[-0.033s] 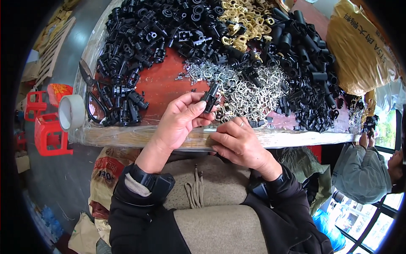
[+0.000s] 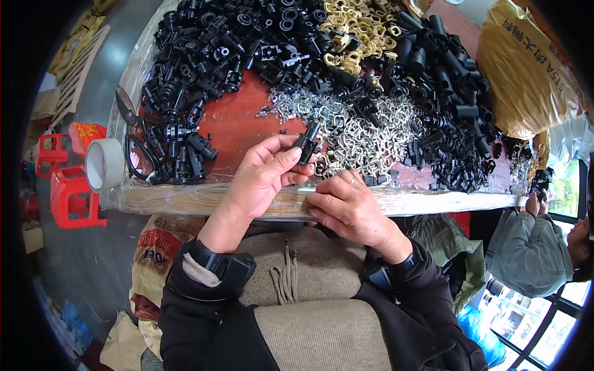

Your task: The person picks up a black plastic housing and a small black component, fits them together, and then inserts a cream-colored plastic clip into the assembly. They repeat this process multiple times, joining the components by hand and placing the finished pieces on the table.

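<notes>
My left hand point(image 2: 265, 170) is closed on a small black cylindrical plastic part point(image 2: 307, 143), held tilted between thumb and fingers above the table's near edge. To its right, my right hand point(image 2: 349, 207) rests at the wrapped edge with its fingers curled in; whatever lies between the fingertips is hidden. Just beyond both hands spreads a pile of silvery bent metal clips point(image 2: 371, 139). Small clear-looking or metallic pieces point(image 2: 303, 105) lie along its far left side.
Black plastic parts point(image 2: 210, 49) heap up at the far left, black tubes point(image 2: 445, 74) at the right, brass-coloured rings point(image 2: 362, 34) between them. Scissors point(image 2: 128, 111) and a tape roll point(image 2: 105, 164) lie at the left edge. Red stools point(image 2: 74, 195) stand left; a co-worker point(image 2: 532, 250) is at right.
</notes>
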A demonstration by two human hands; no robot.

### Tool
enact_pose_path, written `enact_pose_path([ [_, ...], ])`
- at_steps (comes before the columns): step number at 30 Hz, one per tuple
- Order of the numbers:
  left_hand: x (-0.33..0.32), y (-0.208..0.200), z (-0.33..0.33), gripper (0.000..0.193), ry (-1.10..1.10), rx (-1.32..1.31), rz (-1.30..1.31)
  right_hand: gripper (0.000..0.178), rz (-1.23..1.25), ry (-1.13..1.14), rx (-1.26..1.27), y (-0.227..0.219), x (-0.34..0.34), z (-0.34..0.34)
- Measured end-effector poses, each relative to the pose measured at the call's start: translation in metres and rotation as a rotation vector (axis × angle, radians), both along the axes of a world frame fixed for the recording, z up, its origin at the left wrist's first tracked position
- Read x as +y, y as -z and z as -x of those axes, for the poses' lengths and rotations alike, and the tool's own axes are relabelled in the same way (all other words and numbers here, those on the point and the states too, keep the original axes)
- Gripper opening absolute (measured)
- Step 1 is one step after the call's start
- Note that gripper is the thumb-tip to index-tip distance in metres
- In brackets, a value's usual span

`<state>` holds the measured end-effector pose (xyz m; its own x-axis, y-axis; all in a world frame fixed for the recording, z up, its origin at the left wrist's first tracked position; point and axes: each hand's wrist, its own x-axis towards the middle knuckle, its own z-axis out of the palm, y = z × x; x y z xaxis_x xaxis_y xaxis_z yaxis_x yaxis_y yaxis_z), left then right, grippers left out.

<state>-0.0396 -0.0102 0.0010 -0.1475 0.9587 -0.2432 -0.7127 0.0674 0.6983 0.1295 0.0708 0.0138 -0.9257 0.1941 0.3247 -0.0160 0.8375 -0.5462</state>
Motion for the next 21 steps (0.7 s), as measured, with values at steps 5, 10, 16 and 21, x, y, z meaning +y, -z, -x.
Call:
enact_pose_path([
  [5, 0.008, -0.001, -0.009, 0.024, -0.018, 0.026, 0.005, 0.010, 0.017, -0.007, -0.131, 0.000, 0.001, -0.006],
  [10, 0.001, 0.005, -0.002, 0.025, -0.021, 0.072, 0.016, 0.012, -0.087, 0.091, 0.009, 0.000, 0.000, 0.006],
  [16, 0.010, 0.000, -0.009, 0.023, -0.012, 0.039, 0.003, 0.014, -0.013, 0.272, -0.056, 0.014, 0.015, -0.004],
  [21, 0.006, -0.001, -0.006, 0.021, -0.039, 0.017, 0.013, 0.013, 0.217, 0.276, 0.046, 0.010, 0.013, -0.006],
])
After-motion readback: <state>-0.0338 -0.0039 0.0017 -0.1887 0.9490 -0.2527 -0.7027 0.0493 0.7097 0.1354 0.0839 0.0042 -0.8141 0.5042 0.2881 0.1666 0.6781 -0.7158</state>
